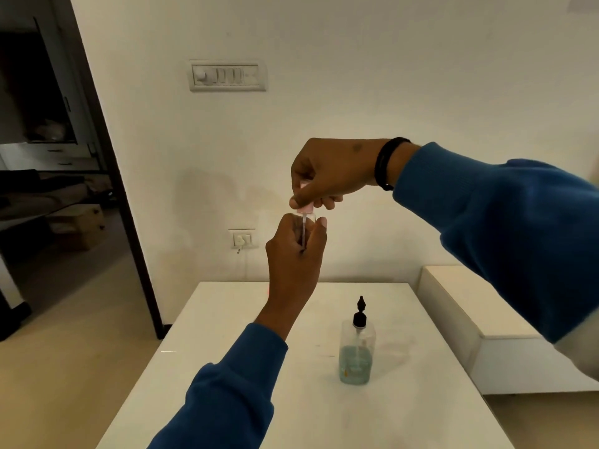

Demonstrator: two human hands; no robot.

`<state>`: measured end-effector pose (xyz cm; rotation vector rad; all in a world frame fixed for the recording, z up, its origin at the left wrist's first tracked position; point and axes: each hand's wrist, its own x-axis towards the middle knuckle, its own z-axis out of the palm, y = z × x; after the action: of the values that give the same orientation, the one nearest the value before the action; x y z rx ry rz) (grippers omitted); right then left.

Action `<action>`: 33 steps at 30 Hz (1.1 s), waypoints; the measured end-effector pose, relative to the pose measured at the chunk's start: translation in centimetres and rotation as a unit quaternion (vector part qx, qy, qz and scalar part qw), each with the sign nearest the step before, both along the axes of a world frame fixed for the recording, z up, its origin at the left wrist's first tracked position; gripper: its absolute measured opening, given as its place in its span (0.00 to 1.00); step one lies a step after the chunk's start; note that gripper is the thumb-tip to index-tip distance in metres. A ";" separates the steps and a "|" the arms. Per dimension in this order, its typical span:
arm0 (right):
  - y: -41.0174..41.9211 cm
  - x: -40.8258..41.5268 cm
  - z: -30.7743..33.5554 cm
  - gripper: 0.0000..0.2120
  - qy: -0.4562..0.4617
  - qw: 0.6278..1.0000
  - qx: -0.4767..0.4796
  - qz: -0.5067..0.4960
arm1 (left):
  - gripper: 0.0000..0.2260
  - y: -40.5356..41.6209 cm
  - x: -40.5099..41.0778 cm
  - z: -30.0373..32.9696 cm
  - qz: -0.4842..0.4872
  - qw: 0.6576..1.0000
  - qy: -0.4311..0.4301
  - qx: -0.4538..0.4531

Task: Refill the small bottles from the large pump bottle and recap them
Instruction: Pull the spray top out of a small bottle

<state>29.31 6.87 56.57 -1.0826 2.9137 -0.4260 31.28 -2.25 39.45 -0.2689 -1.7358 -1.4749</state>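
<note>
Up in front of the pale wall, well above the white tabletop [227,319], both hands meet around a small clear bottle [309,218]. The left hand [296,254] rises from a blue sleeve [227,393] with the forearm angled upward, its fingers and thumb curled round the bottle so that only the rim and a sliver of clear wall show between them. The right hand [327,173] comes in from the right with the wrist bent downward, a black band [385,163] at the wrist, and its thumb and fingertips pinch a small pink pump cap [305,207] just above the bottle's mouth. A thin clear dip tube [304,231] hangs from the cap down into the bottle. Below on the table, well apart from the hands, stands a large clear pump bottle [356,354] with a black pump head, upright, holding blue-green liquid in its lower part.
</note>
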 end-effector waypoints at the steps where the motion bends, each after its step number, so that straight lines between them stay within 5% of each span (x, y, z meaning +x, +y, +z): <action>1: 0.0 0.0 0.0 0.07 -0.009 1.000 0.001 0.004 | 0.14 0.0 0.0 -0.1 0.001 1.000 -0.001 0.001; 11: -0.4 -0.1 -0.3 0.20 0.021 0.999 0.027 -0.030 | 0.14 -0.2 -0.4 -0.6 0.003 1.000 -0.002 0.001; 19: -0.6 -0.4 -0.3 0.06 -0.002 0.999 0.029 0.014 | 0.13 -0.3 -0.5 -0.9 0.006 1.000 0.001 0.003; 23: -0.6 -0.3 -0.4 0.20 -0.013 0.999 0.028 0.010 | 0.12 -0.6 -0.7 -1.2 0.007 1.000 0.004 0.006; 27: -0.9 -0.5 -0.8 0.22 0.055 0.996 0.054 -0.037 | 0.14 -0.5 -0.8 -1.2 0.009 1.000 0.009 0.001; 33: -0.7 -0.9 -1.2 0.11 0.043 0.999 0.027 0.012 | 0.13 -0.5 -1.0 -1.3 0.013 1.000 0.005 0.000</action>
<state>28.38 6.13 55.34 -1.1556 2.9635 -0.3048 30.26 -2.80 38.19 -0.2526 -1.7252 -1.4535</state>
